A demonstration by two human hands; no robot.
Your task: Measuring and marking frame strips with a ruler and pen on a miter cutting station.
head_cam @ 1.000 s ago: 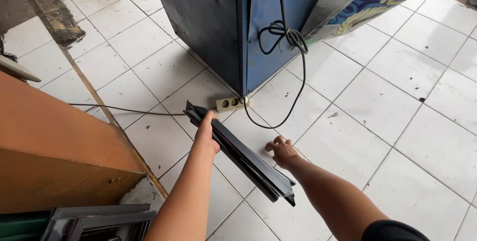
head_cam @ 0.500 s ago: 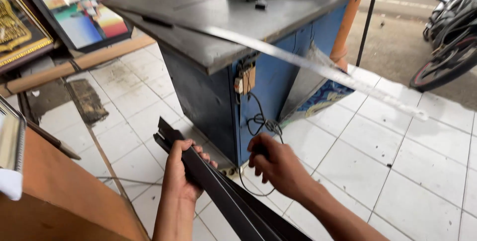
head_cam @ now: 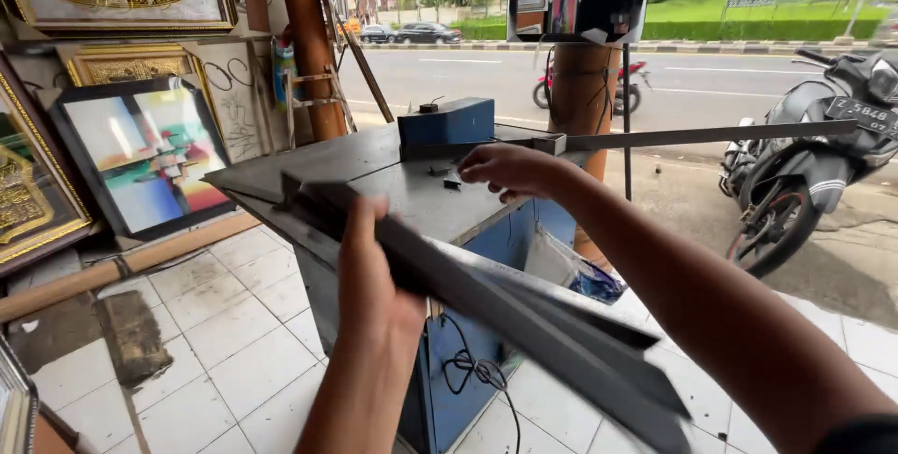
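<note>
My left hand [head_cam: 372,278] grips a bundle of long dark moulding strips [head_cam: 524,318], lifted to table height and slanting down toward the lower right. Their far end lies over the grey top of the blue metal machine table [head_cam: 393,178]. My right hand [head_cam: 510,169] reaches out above that table top, fingers curled, near a small dark part on the surface; it holds nothing that I can see. A long metal bar [head_cam: 702,136] runs right from the blue box [head_cam: 447,124] at the back of the table.
Framed pictures [head_cam: 145,159] lean against the wall on the left. A wooden pole lies on the white tiled floor [head_cam: 215,323]. A black cable [head_cam: 477,374] hangs below the table. A motor scooter [head_cam: 814,155] is parked at the right, with a road behind.
The strips have come up from the floor to table height in my left hand. My right hand left the strips and reached over the table top. My view rose from the floor to the table.
</note>
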